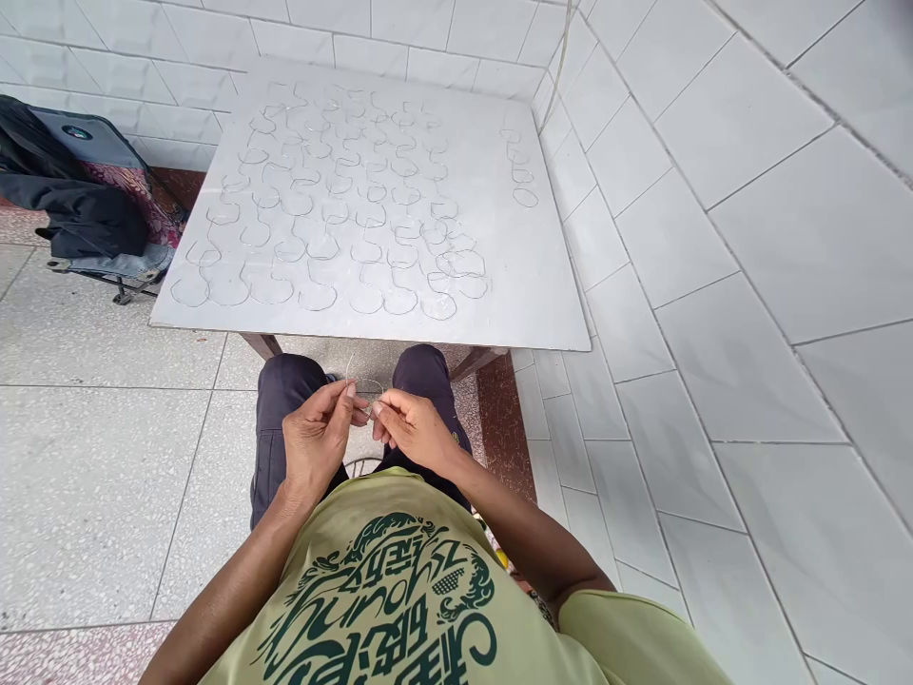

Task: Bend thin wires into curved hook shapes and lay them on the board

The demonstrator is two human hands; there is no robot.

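Observation:
Just above my lap, between the knees, I hold a thin curved wire (372, 382) with both hands. My left hand (322, 423) pinches it between thumb and forefinger, and one end sticks up past the fingertips. My right hand (406, 420) closes on the other side of the bend, its fingertips close to the left ones. On the white table (528, 285) in front lie several rows of curved wire pieces (318, 297), many bent like an S. A separate short column of wire loops (526, 197) lies toward the table's right side.
White tiled walls (770, 238) stand behind the table and along its right. A cable (562, 62) hangs in the far corner. To the left, a folding chair (153, 257) carries dark clothing (92, 214). Speckled tiles (106, 476) cover the floor.

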